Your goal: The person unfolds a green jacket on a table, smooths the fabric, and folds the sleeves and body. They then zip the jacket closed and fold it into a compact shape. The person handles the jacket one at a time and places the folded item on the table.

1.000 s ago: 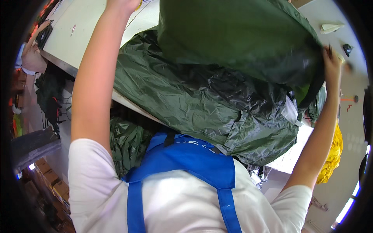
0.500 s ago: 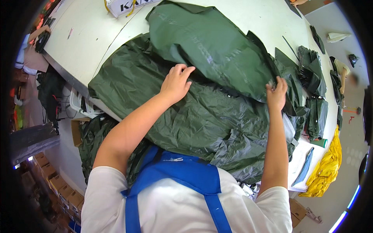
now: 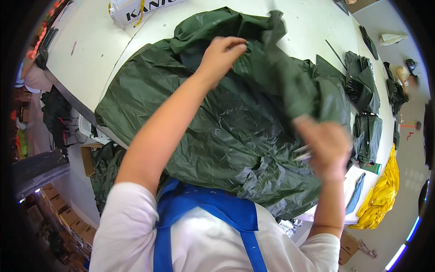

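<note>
A large dark green sheet of thin, shiny, waterproof-looking fabric [image 3: 213, 131] lies crumpled over the table in front of me. My left hand [image 3: 223, 56] reaches to its far part, thumb and fingers pinched on a fold. To the right, my right hand [image 3: 327, 146] is smeared by motion and looks closed. A slim silvery thing [image 3: 302, 153] juts from beneath its palm; its kind is not clear. Between the hands a blurred, raised strip of the green fabric [image 3: 287, 72] runs from the far side toward my right fingers.
On the white table [image 3: 90, 59] stands a white box [image 3: 145, 11] with a yellow tape measure [image 3: 140, 13]. Folded dark green bundles [image 3: 362, 81] are stacked at the right, and yellow fabric [image 3: 380, 195] hangs over the right edge. Another person [image 3: 38, 79] is at the far left.
The broad flap of green fabric has been pulled up and folded into a narrow strip. My left hand has moved farther away and slightly right; my right hand has come nearer to me.
</note>
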Demonstrator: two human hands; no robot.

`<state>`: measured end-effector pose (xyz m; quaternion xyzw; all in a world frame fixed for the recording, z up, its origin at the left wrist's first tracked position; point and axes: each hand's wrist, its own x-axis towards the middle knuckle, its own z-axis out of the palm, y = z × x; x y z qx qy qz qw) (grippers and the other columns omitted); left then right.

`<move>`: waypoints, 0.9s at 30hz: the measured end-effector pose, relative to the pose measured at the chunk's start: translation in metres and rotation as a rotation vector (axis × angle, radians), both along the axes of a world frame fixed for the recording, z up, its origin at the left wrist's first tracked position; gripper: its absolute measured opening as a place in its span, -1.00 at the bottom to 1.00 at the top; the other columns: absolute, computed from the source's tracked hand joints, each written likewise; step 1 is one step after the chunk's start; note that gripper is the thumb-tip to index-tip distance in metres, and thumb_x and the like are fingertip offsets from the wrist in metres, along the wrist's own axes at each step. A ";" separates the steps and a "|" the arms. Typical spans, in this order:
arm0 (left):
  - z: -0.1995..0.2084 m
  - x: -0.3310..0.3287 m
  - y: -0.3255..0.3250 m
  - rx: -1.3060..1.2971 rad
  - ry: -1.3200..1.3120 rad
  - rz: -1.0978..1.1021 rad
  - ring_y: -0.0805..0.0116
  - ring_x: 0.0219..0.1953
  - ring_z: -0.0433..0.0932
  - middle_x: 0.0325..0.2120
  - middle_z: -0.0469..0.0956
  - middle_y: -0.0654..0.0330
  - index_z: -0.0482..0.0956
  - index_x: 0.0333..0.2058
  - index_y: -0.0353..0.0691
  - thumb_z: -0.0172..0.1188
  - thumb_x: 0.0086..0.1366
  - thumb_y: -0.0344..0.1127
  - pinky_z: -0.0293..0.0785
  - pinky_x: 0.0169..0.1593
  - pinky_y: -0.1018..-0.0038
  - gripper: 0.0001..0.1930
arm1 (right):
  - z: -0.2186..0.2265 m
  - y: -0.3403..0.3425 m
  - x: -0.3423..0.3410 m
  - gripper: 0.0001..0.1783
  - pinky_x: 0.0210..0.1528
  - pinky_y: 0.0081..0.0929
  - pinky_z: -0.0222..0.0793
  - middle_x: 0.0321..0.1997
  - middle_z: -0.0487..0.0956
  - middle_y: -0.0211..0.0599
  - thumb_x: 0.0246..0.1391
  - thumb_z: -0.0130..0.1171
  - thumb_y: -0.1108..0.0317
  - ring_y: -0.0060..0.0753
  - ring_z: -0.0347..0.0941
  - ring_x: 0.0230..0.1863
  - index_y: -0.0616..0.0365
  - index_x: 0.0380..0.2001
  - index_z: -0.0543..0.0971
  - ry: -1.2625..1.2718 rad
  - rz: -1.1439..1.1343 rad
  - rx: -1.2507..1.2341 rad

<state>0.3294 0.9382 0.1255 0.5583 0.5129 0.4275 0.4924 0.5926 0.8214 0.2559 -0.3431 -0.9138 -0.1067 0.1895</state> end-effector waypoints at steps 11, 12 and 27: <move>-0.102 0.002 -0.088 -0.416 -0.533 0.136 0.44 -0.11 0.46 -0.08 0.46 0.11 0.28 0.05 -0.34 0.21 0.21 -0.33 0.39 -0.06 0.51 -0.52 | -0.108 -0.083 -0.039 -0.46 -0.53 -0.41 0.38 -0.47 0.45 -0.41 -0.25 0.20 0.42 -0.35 0.45 -0.54 -0.03 -0.04 0.54 -0.172 0.229 -0.735; -0.101 0.003 -0.084 -0.378 -0.497 0.142 0.51 -0.18 0.47 -0.24 0.52 0.21 0.39 -0.15 -0.32 0.08 0.28 -0.41 0.39 -0.07 0.53 -0.80 | -0.103 -0.077 -0.041 -0.48 -0.52 -0.41 0.40 -0.39 0.50 -0.40 -0.24 0.20 0.41 -0.35 0.49 -0.51 -0.03 -0.06 0.54 -0.131 0.218 -0.778; -0.035 -0.010 -0.141 -0.009 -0.523 0.128 0.52 -0.14 0.41 -0.15 0.43 0.25 0.31 -0.25 -0.19 -0.04 0.29 -0.56 0.30 -0.01 0.55 -0.88 | -0.049 0.093 -0.102 -0.80 -0.30 -0.66 0.29 -0.46 0.46 -0.44 -0.09 0.18 0.62 -0.68 0.33 -0.39 0.28 -0.32 0.47 0.232 0.095 -1.271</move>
